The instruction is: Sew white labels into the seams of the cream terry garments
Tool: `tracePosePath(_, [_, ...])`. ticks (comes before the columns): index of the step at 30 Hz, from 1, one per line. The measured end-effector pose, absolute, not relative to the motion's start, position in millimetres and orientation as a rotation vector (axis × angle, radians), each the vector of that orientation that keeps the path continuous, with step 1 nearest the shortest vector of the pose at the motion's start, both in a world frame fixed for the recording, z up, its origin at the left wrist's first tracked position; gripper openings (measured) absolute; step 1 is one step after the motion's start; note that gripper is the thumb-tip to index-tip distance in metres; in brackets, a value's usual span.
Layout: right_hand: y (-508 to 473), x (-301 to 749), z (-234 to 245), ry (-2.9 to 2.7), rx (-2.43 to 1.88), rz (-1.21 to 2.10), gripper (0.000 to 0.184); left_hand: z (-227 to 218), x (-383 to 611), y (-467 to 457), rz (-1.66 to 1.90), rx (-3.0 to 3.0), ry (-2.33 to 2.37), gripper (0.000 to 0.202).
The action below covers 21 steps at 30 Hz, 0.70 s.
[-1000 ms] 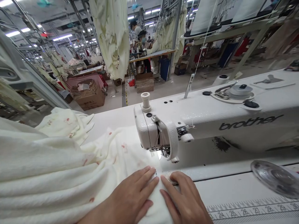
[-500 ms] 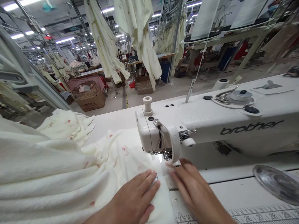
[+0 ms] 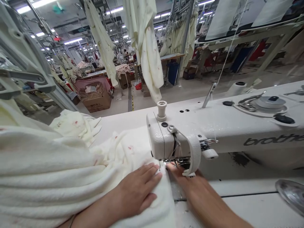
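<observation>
A white sewing machine [image 3: 161, 139] stands in front of me. Cream fleece fabric [image 3: 78, 177] with small reddish prints runs in folds from the left to under its needle area. My left hand [image 3: 140, 186] lies flat on this fabric just left of the needle, its fingers stretched out. By those fingertips shows a tiny pale patch with dark marks, perhaps a label. My right hand [image 3: 196, 186] reaches under the machine head at the fabric's right edge. The head and its curved white guard [image 3: 195, 155] hide part of its fingers, so its grip cannot be made out.
Bunched cream cloth [image 3: 76, 125] lies at the machine table's far left. Cream garments [image 3: 150, 63] hang beyond the table. A cardboard box [image 3: 96, 99] sits on the floor behind. Grey metal framing [image 3: 35, 63] rises at left, and a clear round dish [image 3: 291, 193] lies at right.
My right hand has moved farther in under the machine head, beside the needle. My left hand has slid slightly forward with the fabric. The view has shifted, putting the machine farther right.
</observation>
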State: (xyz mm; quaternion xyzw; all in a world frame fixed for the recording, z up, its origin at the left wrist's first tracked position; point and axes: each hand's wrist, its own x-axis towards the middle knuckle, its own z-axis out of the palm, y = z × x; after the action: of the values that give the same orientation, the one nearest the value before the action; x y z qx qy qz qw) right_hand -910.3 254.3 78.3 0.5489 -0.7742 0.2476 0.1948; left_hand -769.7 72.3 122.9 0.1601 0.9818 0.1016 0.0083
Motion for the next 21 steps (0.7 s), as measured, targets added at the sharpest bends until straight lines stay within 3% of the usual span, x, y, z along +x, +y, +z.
tracePosePath(10, [257,-882,76,-2.108,1.48,0.595,0.052,119,-770,69,0.354,0.544,3.104,0.054])
tracePosePath(21, [255,-879,76,-2.12,1.435,0.61,0.05,118,-772,66,0.406,0.584,3.156,0.056])
